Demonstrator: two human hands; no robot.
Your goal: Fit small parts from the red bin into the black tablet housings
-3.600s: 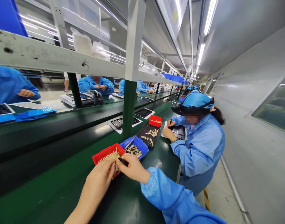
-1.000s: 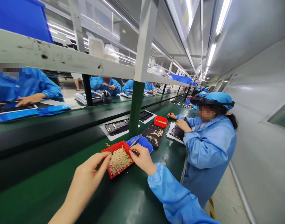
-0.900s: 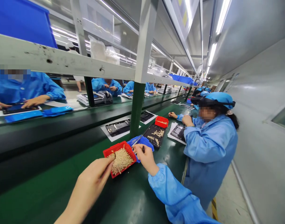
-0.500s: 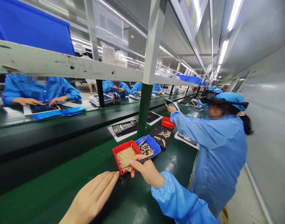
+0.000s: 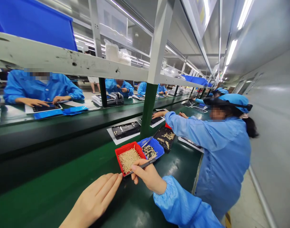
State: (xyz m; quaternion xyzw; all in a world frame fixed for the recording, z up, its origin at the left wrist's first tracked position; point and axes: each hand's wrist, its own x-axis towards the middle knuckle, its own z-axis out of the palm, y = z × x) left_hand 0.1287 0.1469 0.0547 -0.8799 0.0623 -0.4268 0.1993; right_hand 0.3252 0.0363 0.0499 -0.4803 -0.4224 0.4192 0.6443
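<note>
My left hand (image 5: pixel 94 198) lies flat and empty on the green belt, just below a red plastic tray (image 5: pixel 127 147) heaped with thin gold-coloured pins. My right hand (image 5: pixel 147 177) grips black tweezers (image 5: pixel 147 163), their tip over the red tray's lower right corner. A blue tray (image 5: pixel 159 150) with more pins and a metal tool stands beside the red one. Beyond it is a black tray (image 5: pixel 165 139) with scattered pins.
A co-worker in a blue gown (image 5: pixel 225 152) stretches an arm across the belt on my right, hiding a small red tray. Device frames on white sheets (image 5: pixel 125 129) lie ahead. A green post (image 5: pixel 147 110) and shelf rail divide the belt from the workers opposite.
My left hand has stayed back from the red tray since the half-second-old view. The co-worker's arm has reached farther over the belt, and the small red tray is now almost hidden.
</note>
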